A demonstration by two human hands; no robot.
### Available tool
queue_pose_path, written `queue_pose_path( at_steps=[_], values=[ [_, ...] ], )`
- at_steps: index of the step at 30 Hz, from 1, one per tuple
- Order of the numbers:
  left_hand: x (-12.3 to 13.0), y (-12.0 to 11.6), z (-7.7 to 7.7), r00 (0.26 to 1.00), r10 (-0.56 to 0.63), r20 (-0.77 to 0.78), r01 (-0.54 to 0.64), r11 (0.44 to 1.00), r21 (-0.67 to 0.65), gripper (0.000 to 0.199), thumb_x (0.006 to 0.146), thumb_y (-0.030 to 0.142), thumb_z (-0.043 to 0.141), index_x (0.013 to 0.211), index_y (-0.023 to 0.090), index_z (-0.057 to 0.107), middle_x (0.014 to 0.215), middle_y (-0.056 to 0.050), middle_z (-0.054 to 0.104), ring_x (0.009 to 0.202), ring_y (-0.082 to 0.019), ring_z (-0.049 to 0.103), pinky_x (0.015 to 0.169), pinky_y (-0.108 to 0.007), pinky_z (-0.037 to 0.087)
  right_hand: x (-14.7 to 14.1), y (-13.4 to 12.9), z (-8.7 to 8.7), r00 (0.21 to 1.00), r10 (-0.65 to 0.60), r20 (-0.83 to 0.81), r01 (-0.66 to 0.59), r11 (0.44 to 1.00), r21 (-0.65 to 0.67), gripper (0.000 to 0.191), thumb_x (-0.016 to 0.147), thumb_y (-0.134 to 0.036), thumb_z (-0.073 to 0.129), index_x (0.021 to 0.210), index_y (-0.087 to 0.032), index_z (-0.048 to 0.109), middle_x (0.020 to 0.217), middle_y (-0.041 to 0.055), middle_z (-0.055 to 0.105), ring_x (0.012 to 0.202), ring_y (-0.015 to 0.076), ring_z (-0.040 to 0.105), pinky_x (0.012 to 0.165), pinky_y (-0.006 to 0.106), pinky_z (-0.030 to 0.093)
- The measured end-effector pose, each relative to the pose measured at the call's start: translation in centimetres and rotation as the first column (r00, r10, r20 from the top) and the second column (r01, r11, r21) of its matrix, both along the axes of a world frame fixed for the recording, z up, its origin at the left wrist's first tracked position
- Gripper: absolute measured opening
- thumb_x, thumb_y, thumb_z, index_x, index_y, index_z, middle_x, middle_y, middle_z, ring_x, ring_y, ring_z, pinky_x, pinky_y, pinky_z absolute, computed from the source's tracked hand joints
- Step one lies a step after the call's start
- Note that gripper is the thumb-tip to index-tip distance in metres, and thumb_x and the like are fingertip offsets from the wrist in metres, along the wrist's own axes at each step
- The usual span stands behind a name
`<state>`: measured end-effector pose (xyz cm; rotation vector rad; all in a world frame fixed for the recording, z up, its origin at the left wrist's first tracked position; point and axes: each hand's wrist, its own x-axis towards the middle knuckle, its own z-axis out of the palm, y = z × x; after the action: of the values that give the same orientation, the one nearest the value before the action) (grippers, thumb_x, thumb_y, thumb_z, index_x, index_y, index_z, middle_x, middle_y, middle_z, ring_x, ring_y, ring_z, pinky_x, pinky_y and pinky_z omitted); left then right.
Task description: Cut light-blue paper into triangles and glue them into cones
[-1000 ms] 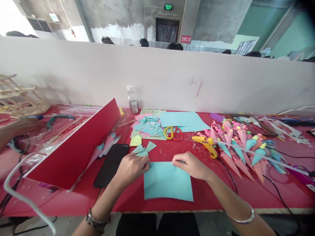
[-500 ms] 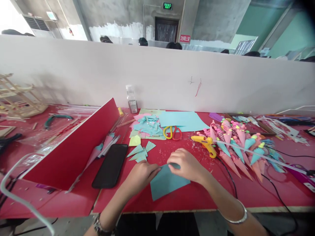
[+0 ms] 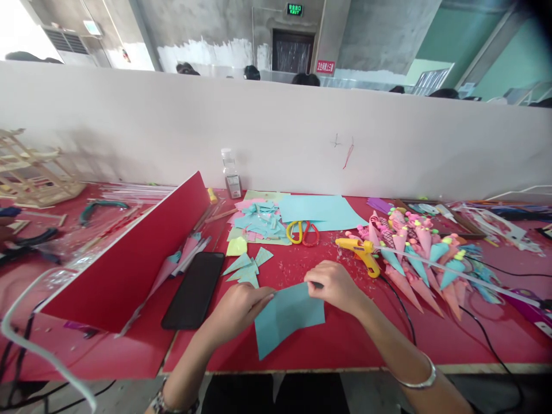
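Observation:
A sheet of blue paper (image 3: 287, 316) hangs between my two hands, just above the red tabletop near its front edge. My left hand (image 3: 241, 307) pinches its upper left corner. At the upper right corner, my right hand (image 3: 334, 284) is closed on the paper between thumb and fingers. The sheet bends slightly along its middle. Beyond my left hand lie several cut blue paper triangles (image 3: 245, 267). Yellow-and-red-handled scissors (image 3: 304, 233) rest behind my hands, their blades hidden under paper.
A phone (image 3: 194, 290) lies to the left beside an upright red board (image 3: 142, 259). On the right are a yellow glue gun (image 3: 360, 250) with its cord and a pile of pink and blue cones (image 3: 420, 253). Paper scraps (image 3: 259, 218) and blue sheets (image 3: 321, 210) sit behind.
My hands have moved apart, the right one to the right and the left one to the left. The paper between them is spread wider. At the far left, a hand with pliers has come into view.

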<state>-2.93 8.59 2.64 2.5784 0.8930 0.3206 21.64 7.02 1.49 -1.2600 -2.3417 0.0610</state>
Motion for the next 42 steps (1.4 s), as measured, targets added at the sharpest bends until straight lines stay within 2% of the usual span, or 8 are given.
queue_pose_path(
  at_steps=[5,9,18,26,29,32,38,42],
  values=[
    [-0.7,0.3,0.6,1.000,-0.008,0.009,0.008,0.997,-0.072,0.037,0.094,0.031,0.026,0.069,0.016,0.050,0.054,0.004,0.040,0.051,-0.009,0.036,0.053,-0.022,0.026,1.8,-0.4,1.1,0.983,-0.168,-0.068,0.168,0.986,-0.014,0.022,0.072,-0.005,0.042,0.060,-0.019,0.054,0.057,-0.0009,0.055,0.057,0.0120,0.048,0.059,0.023,0.032],
    [-0.7,0.4,0.7,1.000,-0.019,0.017,0.020,0.998,-0.060,0.037,0.093,0.029,0.028,0.067,0.016,0.050,0.053,0.004,0.041,0.049,-0.008,0.035,0.052,-0.021,0.028,0.9,-1.0,2.5,0.980,-0.064,-0.189,0.034,0.987,-0.157,0.013,0.083,-0.019,0.047,0.085,-0.021,0.059,0.078,0.0016,0.063,0.073,0.0137,0.055,0.068,0.023,0.038],
    [2.6,-0.2,0.1,0.997,0.071,-0.025,-0.052,0.895,0.443,0.018,0.079,0.012,0.042,0.073,0.018,0.058,0.065,-0.001,0.062,0.063,-0.015,0.057,0.073,-0.031,0.037,-2.7,-1.2,1.3,1.000,-0.010,-0.007,0.007,0.962,-0.274,0.025,0.090,-0.030,0.041,0.076,-0.020,0.059,0.068,0.0014,0.063,0.064,0.0146,0.056,0.058,0.023,0.032],
    [0.9,1.1,-0.9,0.993,0.106,-0.044,-0.057,0.786,0.616,0.024,0.078,0.009,0.037,0.063,0.018,0.054,0.053,0.002,0.057,0.047,-0.010,0.047,0.065,-0.026,0.037,-0.9,-1.4,2.1,0.955,-0.022,-0.295,-0.095,0.921,-0.377,0.026,0.089,-0.031,0.040,0.076,-0.019,0.059,0.067,-0.0013,0.059,0.061,0.0118,0.053,0.058,0.021,0.035],
    [-1.4,1.9,-1.5,0.972,0.230,0.040,-0.218,0.836,0.504,0.023,0.079,0.012,0.038,0.064,0.018,0.055,0.055,0.001,0.059,0.050,-0.011,0.049,0.065,-0.026,0.038,0.9,-1.8,1.6,0.903,-0.163,-0.398,-0.010,0.917,-0.399,0.027,0.088,-0.035,0.040,0.073,-0.019,0.056,0.064,-0.0016,0.054,0.059,0.0119,0.049,0.056,0.022,0.035],
    [-2.1,1.7,-1.7,0.909,0.360,0.210,-0.393,0.908,0.143,0.017,0.081,0.019,0.040,0.076,0.018,0.056,0.067,-0.001,0.062,0.059,-0.013,0.054,0.063,-0.024,0.040,1.6,-2.2,0.6,0.792,-0.312,-0.525,0.095,0.912,-0.399,0.028,0.086,-0.039,0.041,0.072,-0.018,0.053,0.064,-0.0011,0.051,0.062,0.0128,0.047,0.057,0.022,0.037],
    [0.6,-0.9,-2.0,0.813,0.250,0.525,0.047,0.872,-0.488,0.043,0.084,0.050,0.039,0.099,0.013,0.054,0.079,-0.005,0.063,0.076,-0.019,0.059,0.072,-0.030,0.047,-0.2,-1.9,-1.5,0.600,-0.459,-0.655,0.189,0.877,-0.441,0.030,0.084,-0.044,0.042,0.075,-0.018,0.053,0.063,-0.0014,0.047,0.058,0.0121,0.044,0.053,0.022,0.037],
    [1.8,-1.4,-2.7,0.726,0.463,0.509,-0.138,0.822,-0.552,0.041,0.082,0.049,0.044,0.099,0.013,0.055,0.088,-0.007,0.063,0.092,-0.023,0.056,0.079,-0.032,0.045,-1.5,-1.9,-2.3,0.671,-0.440,-0.598,0.193,0.881,-0.431,0.027,0.086,-0.040,0.039,0.080,-0.018,0.053,0.069,0.0019,0.052,0.064,0.0155,0.049,0.058,0.026,0.042]
  ],
)
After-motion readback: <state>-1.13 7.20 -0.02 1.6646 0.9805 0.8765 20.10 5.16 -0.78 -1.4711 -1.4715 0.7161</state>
